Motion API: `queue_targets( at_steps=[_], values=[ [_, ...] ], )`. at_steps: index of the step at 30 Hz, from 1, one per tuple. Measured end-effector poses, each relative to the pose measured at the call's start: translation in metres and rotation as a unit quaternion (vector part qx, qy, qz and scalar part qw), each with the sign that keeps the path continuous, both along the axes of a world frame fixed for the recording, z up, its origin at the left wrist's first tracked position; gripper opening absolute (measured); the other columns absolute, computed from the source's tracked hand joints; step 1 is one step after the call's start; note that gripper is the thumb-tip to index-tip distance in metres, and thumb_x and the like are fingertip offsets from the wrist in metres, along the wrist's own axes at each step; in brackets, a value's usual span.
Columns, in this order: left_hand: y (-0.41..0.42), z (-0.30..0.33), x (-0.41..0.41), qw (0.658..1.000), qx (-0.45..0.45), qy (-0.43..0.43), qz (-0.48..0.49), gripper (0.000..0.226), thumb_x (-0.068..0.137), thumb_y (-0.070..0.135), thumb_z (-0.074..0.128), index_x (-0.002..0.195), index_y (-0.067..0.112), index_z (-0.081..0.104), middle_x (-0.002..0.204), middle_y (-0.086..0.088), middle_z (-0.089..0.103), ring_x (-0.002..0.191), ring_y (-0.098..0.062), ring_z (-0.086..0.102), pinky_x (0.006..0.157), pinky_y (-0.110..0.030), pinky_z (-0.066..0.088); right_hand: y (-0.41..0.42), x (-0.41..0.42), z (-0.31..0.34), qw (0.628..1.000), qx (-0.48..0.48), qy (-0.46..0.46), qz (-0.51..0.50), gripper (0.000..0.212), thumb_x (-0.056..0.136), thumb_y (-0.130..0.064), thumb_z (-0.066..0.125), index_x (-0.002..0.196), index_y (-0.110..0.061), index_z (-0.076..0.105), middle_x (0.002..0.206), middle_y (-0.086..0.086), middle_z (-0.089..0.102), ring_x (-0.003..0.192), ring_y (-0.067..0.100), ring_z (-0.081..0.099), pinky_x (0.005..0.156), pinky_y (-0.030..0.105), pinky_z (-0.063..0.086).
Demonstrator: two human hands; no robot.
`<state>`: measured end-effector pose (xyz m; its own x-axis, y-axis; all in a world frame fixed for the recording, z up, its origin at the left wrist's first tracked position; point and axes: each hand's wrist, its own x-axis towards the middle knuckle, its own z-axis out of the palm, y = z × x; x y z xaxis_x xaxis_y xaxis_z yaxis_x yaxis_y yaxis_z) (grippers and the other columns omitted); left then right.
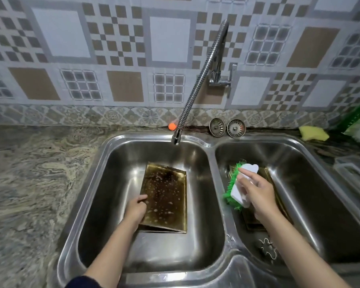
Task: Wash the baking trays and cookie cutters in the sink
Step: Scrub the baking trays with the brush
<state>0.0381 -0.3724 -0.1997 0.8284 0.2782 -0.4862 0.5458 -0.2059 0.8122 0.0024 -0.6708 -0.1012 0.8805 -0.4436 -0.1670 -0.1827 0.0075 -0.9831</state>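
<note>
Double steel sink [211,161] set in a marbled tabletop [33,179]. Tap spout [197,80] hangs over the far edge of the left basin; no water visibly running.

Left basin: baking tray [164,196], dark, stained, speckled with suds, near end propped up off the basin floor. Left hand [136,208] grips its left rim, fingers curled over the edge, thumb side on the inner face.

Right basin: second tray [267,204], mostly hidden under the right hand [256,192]. That hand holds a scrub brush [240,183], white back and green bristles, fingers wrapped loosely round it, forefinger extended along the top. Brush sits above the tray; contact cannot be told.

Cookie cutter [267,247], flower outline, lies on the near floor of the right basin, untouched.

Far ledge: two strainer plugs [227,127], an orange ball [172,126]. Yellow sponge [313,133] at far right.

Handling judgement: trays look thin, stiff sheet metal, light, and slick with soap. Best held by the raised rim, as the left hand does, and braced against the basin wall while scrubbing. The cutter looks thin-walled and easily bent, with narrow edges; pinch it by the outer band, not squeeze across it.
</note>
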Motion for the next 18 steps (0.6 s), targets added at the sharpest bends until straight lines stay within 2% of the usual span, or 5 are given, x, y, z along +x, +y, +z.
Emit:
queue_targets(
  at_steps=[3,6,9,12,18],
  values=[
    [-0.018,0.006,0.003,0.997,0.051,-0.017,-0.059,0.036,0.093,0.008,0.041,0.124,0.017,0.057,0.131,-0.004,0.056,0.115,-0.021,0.054,0.101,-0.034,0.043,-0.017,-0.003,-0.004,1.000,-0.010,0.000,-0.021,0.037,0.089,-0.013,0.065,0.125,-0.023,0.062,0.107,0.004,0.063,0.064,0.004,0.057,0.049,0.011,0.045],
    [-0.056,0.029,-0.001,0.993,0.041,-0.072,-0.089,0.029,0.094,0.010,0.046,0.121,0.017,0.058,0.121,0.001,0.057,0.098,-0.009,0.055,0.084,-0.021,0.044,-0.034,-0.012,-0.005,0.999,-0.020,0.006,-0.048,0.044,0.088,-0.014,0.067,0.129,-0.028,0.058,0.093,-0.002,0.062,0.049,0.000,0.051,0.043,0.017,0.040],
    [-0.112,0.058,-0.005,0.977,-0.003,-0.168,-0.131,0.023,0.092,0.011,0.053,0.113,0.015,0.063,0.116,0.000,0.062,0.103,-0.011,0.057,0.089,-0.019,0.045,-0.054,-0.022,-0.005,0.997,-0.025,0.013,-0.067,0.045,0.088,-0.014,0.066,0.131,-0.027,0.055,0.080,-0.002,0.059,0.048,0.002,0.047,0.044,0.020,0.036],
    [-0.174,0.077,-0.010,0.962,-0.059,-0.195,-0.181,0.021,0.091,0.009,0.054,0.110,0.012,0.064,0.094,0.005,0.061,0.077,0.000,0.054,0.063,-0.001,0.041,-0.076,-0.031,-0.008,0.996,-0.030,0.027,-0.075,0.045,0.088,-0.016,0.067,0.131,-0.022,0.056,0.071,-0.002,0.058,0.057,0.008,0.046,0.054,0.026,0.037],
    [-0.275,0.055,0.003,0.948,-0.007,-0.123,-0.294,0.021,0.087,0.008,0.055,0.105,0.007,0.065,0.102,-0.009,0.067,0.091,-0.019,0.061,0.076,-0.014,0.038,-0.127,-0.054,-0.020,0.996,-0.025,0.049,-0.075,0.042,0.086,-0.015,0.069,0.127,-0.019,0.060,0.082,0.000,0.063,0.061,0.008,0.050,0.061,0.023,0.044]
  ],
)
